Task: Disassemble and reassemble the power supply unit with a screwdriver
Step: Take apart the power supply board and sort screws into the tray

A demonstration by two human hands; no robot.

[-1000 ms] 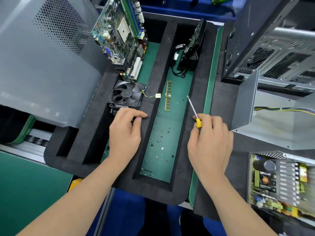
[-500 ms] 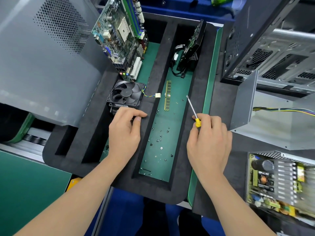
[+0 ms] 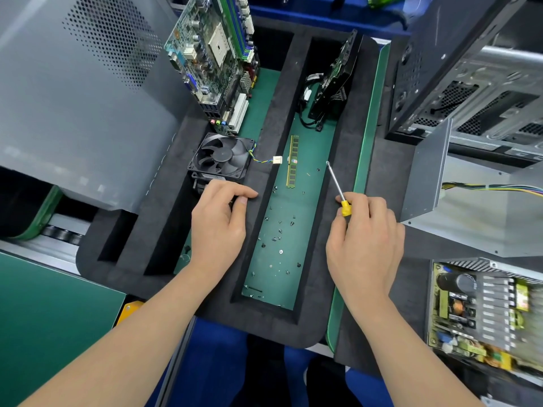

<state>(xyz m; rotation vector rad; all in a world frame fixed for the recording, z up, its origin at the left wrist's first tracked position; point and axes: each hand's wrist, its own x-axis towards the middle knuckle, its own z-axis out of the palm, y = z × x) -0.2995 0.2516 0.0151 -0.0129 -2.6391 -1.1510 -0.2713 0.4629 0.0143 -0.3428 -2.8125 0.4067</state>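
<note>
Found right grip (image 3: 364, 239) clasped round screwdriver (image 3: 346, 208) at centre right, tip angled to upper left over foam tray (image 3: 348, 148) wall. Noted left grip (image 3: 217, 227) released, fingers resting on tray ridge just below fan (image 3: 223, 155). Located opened power supply unit (image 3: 482, 312) at lower right, board exposed.

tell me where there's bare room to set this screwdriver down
Barest: the green mat at lower left, between the conveyor rail and the foam tray. Also the foam ridge right of the long compartment. Inside that compartment it is crowded: loose screws litter the middle and near end; the RAM stick and hard drive take the far end.
</note>
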